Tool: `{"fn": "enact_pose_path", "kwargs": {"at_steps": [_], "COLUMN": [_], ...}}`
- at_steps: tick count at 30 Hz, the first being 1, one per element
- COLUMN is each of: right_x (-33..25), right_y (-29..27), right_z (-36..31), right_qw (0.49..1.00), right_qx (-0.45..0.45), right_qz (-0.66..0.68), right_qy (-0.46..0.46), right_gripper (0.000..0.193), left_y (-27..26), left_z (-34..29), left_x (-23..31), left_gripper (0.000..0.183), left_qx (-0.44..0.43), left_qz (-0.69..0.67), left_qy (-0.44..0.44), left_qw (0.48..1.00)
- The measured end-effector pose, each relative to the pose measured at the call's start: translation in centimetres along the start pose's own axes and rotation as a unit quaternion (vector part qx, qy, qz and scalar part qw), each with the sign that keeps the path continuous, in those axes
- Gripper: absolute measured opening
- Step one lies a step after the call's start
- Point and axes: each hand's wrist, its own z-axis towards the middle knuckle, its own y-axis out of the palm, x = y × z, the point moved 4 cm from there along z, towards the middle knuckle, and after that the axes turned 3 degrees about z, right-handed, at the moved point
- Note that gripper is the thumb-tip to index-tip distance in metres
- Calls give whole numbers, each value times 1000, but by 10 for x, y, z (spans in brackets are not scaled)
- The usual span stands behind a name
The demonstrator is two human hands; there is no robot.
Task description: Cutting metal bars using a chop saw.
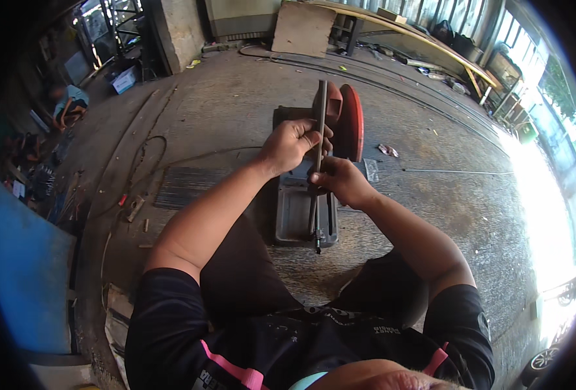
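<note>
Between my knees a cut-off saw [285, 211] rests on the floor, with a grey tray-like base and a red round guard or disc [351, 123] at its far right side. In front of it I hold a narrow grey metal bar [321, 97], its far end reaching up past the saw head. My left hand [289, 147] is closed round the bar's middle, wearing a ring. Lower down, my right hand [343, 182] pinches the same bar between thumb and fingers. A small screw clamp part [318, 239] shows at the base's near edge.
A dark ribbed mat or bundle of strips [187, 187] lies left of the saw, near a loose cable [161, 153]. A thin rod [457, 171] lies to the right. Another person [71, 104] crouches far left. A blue panel [24, 273] stands nearer. A board [303, 29] leans at the back.
</note>
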Motion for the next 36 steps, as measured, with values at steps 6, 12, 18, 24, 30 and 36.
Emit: {"fn": "enact_pose_path", "kwargs": {"at_steps": [6, 12, 18, 24, 30, 36], "right_x": [25, 18, -10, -25, -8, 3], "right_y": [-19, -1, -4, -3, -4, 1], "right_z": [-28, -38, -26, 7, 20, -4], "right_qw": [998, 974, 955, 836, 814, 891], "right_qx": [-10, -51, -92, -126, -124, -142], "right_qz": [59, 215, 273, 533, 566, 426], "right_qy": [-9, 42, 64, 24, 35, 73], "right_gripper": [25, 37, 36, 33, 32, 27], "left_y": [44, 26, 3, -2, 15, -15], "left_z": [-10, 2, 24, 36, 28, 29], "left_x": [0, -22, -46, -73, -75, -90], "left_gripper": [10, 14, 24, 27, 24, 17], "left_qx": [-1, 153, 203, 177, 186, 248], "left_qz": [28, 78, -62, -184, -233, -60], "left_qy": [25, -48, -129, -209, -211, -204], "left_qw": [999, 984, 969, 944, 931, 945]}}
